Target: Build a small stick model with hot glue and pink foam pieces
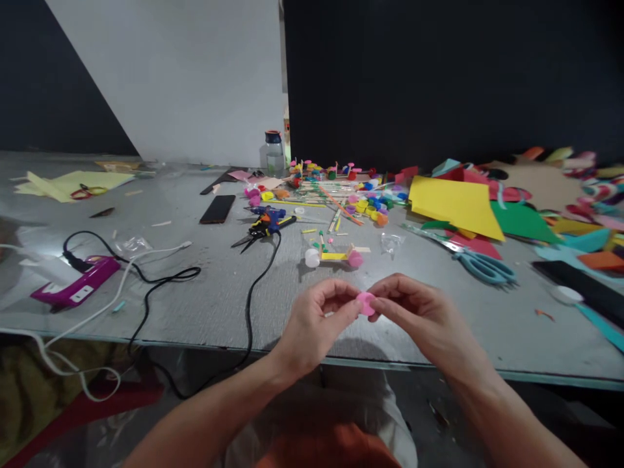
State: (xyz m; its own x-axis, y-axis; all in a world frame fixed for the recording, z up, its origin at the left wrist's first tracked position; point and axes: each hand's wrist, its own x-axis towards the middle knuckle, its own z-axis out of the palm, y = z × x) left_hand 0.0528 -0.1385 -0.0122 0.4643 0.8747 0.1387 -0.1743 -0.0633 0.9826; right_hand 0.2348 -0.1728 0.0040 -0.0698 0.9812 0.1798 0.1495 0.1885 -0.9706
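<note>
My left hand [316, 322] and my right hand [419, 312] meet above the near edge of the grey table [219, 286]. Both pinch a small pink bottle cap [365, 303] between their fingertips. Just beyond the hands lies a small stick-built cart [334, 256] with a white cap wheel on its left and a pink cap wheel on its right. Further back sits a blue glue gun [270, 217] beside black scissors [249, 235], with its black cord running toward the table's front edge.
Coloured caps and sticks [341, 192] litter the middle back. Coloured paper sheets [455, 205] and teal scissors [482, 265] lie at right. A black phone [217, 208], a magenta power strip [78, 285] with cables and a bottle [273, 153] stand at left and back.
</note>
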